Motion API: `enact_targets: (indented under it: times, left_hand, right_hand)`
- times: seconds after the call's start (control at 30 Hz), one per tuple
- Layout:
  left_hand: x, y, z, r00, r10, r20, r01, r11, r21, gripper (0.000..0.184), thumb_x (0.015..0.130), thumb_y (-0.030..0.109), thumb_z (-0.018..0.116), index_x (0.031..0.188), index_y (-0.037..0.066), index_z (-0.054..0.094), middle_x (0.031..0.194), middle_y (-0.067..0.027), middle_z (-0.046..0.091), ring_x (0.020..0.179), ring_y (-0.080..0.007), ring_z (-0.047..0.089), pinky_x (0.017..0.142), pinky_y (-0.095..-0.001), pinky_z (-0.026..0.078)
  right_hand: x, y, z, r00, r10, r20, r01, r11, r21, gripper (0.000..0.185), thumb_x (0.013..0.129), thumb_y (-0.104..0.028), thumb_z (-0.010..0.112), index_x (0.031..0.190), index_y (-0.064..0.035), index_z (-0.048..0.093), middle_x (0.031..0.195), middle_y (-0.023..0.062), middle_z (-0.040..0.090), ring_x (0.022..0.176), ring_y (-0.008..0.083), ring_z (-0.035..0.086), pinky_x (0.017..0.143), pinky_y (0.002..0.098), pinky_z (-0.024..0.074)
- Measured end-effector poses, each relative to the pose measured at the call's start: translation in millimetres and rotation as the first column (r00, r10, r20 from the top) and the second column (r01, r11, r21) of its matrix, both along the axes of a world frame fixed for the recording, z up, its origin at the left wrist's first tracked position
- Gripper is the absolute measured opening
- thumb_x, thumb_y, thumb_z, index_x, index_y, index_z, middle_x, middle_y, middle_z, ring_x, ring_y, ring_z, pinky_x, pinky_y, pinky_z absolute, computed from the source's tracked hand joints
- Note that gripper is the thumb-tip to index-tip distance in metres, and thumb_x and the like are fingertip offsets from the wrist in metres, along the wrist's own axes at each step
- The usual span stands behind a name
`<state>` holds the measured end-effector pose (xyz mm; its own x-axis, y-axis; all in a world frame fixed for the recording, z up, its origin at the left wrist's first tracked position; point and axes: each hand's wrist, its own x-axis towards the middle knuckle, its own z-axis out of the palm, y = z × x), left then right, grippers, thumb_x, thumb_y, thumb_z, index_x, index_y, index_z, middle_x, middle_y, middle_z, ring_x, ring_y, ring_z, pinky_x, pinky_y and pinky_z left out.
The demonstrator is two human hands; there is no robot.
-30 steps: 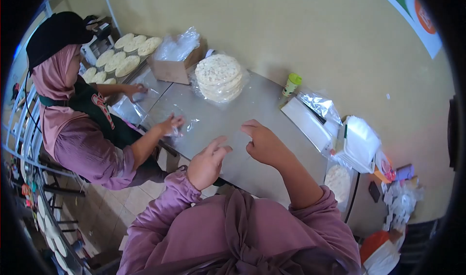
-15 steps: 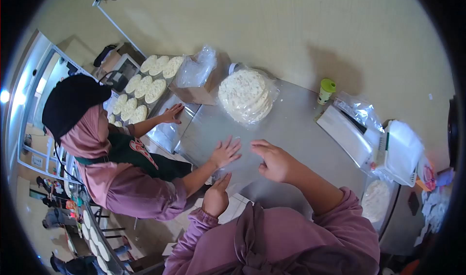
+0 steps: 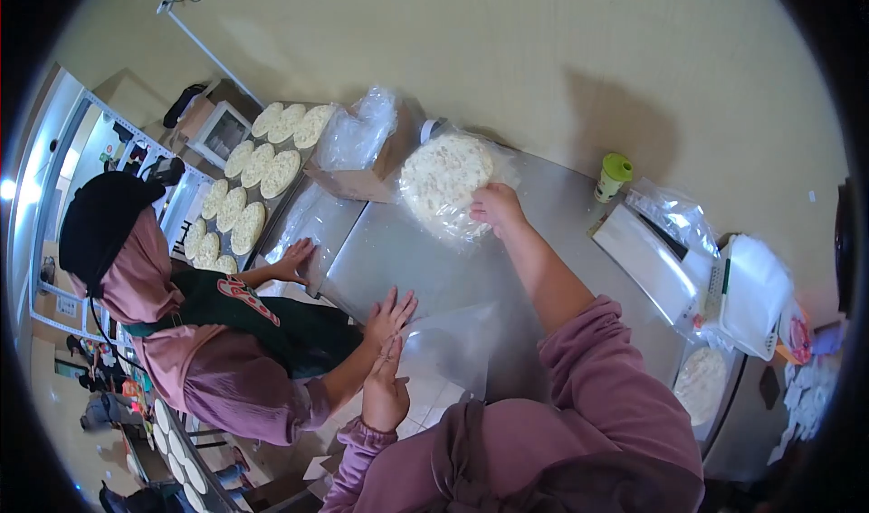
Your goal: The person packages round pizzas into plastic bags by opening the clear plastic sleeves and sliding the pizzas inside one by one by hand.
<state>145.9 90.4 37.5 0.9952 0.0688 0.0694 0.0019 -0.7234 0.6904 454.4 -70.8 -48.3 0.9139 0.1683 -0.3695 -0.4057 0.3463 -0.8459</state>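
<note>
My right hand point(image 3: 496, 207) reaches over the metal table point(image 3: 566, 242), its fingers closed on the near right edge of a stack of round flatbreads point(image 3: 445, 180) wrapped in clear plastic. Low at the table's front edge is my left hand point(image 3: 385, 397), fingers stretched upward and thumb apart. Its fingertips are close to a co-worker's hand point(image 3: 389, 317); whether they touch is unclear. A thin clear plastic bag point(image 3: 453, 343) hangs over the table edge just right of both hands. The co-worker's other hand point(image 3: 294, 261) rests by clear plastic on the left.
Trays of flatbreads point(image 3: 258, 165) and an open box with plastic bags point(image 3: 353, 183) stand at the back left. A green-lidded cup point(image 3: 613, 176), a white box point(image 3: 647, 264), a white basket point(image 3: 747, 296) and another wrapped flatbread point(image 3: 701, 384) are at the right. The co-worker point(image 3: 244, 377) stands left.
My right hand has moved forward onto the wrapped stack. My left hand has shifted slightly down and left. The clear bag now shows at the table edge, and the co-worker's hands have moved down and left.
</note>
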Motion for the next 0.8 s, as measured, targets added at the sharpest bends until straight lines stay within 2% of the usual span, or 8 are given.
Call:
enact_targets:
  times: [0.07,0.2,0.27,0.4,0.47,0.6,0.67,0.8]
  left_hand:
    - [-4,3,-4,1.0,0.022,0.0,-0.022,0.997,-0.067,0.066,0.061,-0.017,0.044,0.126,-0.005,0.042,0.125,-0.0262,0.045,0.118,-0.0392,0.043,0.096,-0.0372,0.039]
    - [-10,6,-15,1.0,0.013,0.009,-0.013,1.0,-0.014,0.065,0.061,-0.017,0.043,0.126,-0.005,0.042,0.125,-0.0264,0.044,0.118,-0.0385,0.043,0.092,-0.0362,0.043]
    - [-10,4,-13,1.0,0.019,0.007,-0.019,0.999,-0.045,0.065,0.062,-0.017,0.043,0.126,-0.005,0.042,0.125,-0.0264,0.045,0.118,-0.0382,0.043,0.092,-0.0358,0.043]
    - [-16,5,-14,0.997,0.069,-0.044,-0.074,0.99,-0.119,0.065,0.062,-0.017,0.045,0.126,-0.004,0.042,0.127,-0.025,0.044,0.117,-0.0372,0.044,0.093,-0.0348,0.042]
    - [-20,6,-19,0.998,0.053,-0.023,-0.055,0.996,-0.074,0.065,0.062,-0.017,0.046,0.126,-0.004,0.042,0.128,-0.0245,0.043,0.117,-0.0369,0.045,0.094,-0.0346,0.041]
    - [-23,8,-21,1.0,0.025,-0.001,-0.025,0.999,-0.03,0.067,0.062,-0.018,0.046,0.127,-0.002,0.042,0.129,-0.0242,0.042,0.119,-0.0363,0.043,0.095,-0.0344,0.041]
    - [-21,6,-20,0.999,-0.009,0.039,0.009,1.0,0.003,0.068,0.062,-0.019,0.046,0.127,-0.002,0.041,0.13,-0.0243,0.041,0.12,-0.0362,0.043,0.095,-0.0344,0.041]
    - [-19,3,-13,1.0,0.022,-0.009,-0.023,0.984,-0.177,0.07,0.061,-0.02,0.045,0.128,-0.002,0.04,0.13,-0.0234,0.041,0.122,-0.0335,0.041,0.095,-0.033,0.041]
  right_hand:
    - [4,8,4,0.989,-0.136,-0.062,0.139,0.99,0.032,0.019,0.072,-0.01,0.064,0.086,-0.0002,0.056,0.074,0.0103,0.056,0.057,0.0184,0.056,0.046,0.0287,0.0477]
    - [13,21,4,0.989,-0.143,-0.038,0.145,0.986,0.079,0.024,0.07,-0.01,0.066,0.09,0.0009,0.056,0.079,0.0111,0.058,0.063,0.0195,0.059,0.051,0.0302,0.0493]
    - [20,37,4,0.951,-0.309,-0.02,0.305,0.927,0.217,0.029,0.068,-0.009,0.068,0.092,0.0021,0.057,0.083,0.0123,0.06,0.073,0.0226,0.061,0.058,0.033,0.0506]
    - [44,59,-7,0.94,-0.34,0.018,0.321,0.902,0.289,0.04,0.067,-0.008,0.07,0.102,0.0043,0.055,0.093,0.0157,0.059,0.084,0.0266,0.061,0.066,0.0363,0.0514]
    - [47,65,-6,0.915,-0.382,-0.128,0.403,0.852,0.335,0.049,0.067,-0.007,0.07,0.111,0.0047,0.049,0.101,0.019,0.057,0.089,0.0294,0.06,0.072,0.0385,0.0517]
    - [44,49,-1,0.958,-0.261,-0.118,0.286,0.852,0.439,0.056,0.069,-0.003,0.069,0.117,0.0047,0.043,0.108,0.0192,0.054,0.093,0.0307,0.058,0.077,0.0396,0.051]
    - [38,32,6,0.993,-0.109,-0.041,0.114,0.842,0.528,0.047,0.074,-0.002,0.063,0.117,0.0029,0.045,0.112,0.0168,0.055,0.102,0.0307,0.056,0.09,0.042,0.0457]
    - [17,-32,17,0.989,0.07,0.128,-0.131,0.808,0.575,0.049,0.08,-0.012,0.059,0.124,0.0008,0.041,0.119,0.0161,0.051,0.111,0.03,0.049,0.098,0.0416,0.0381]
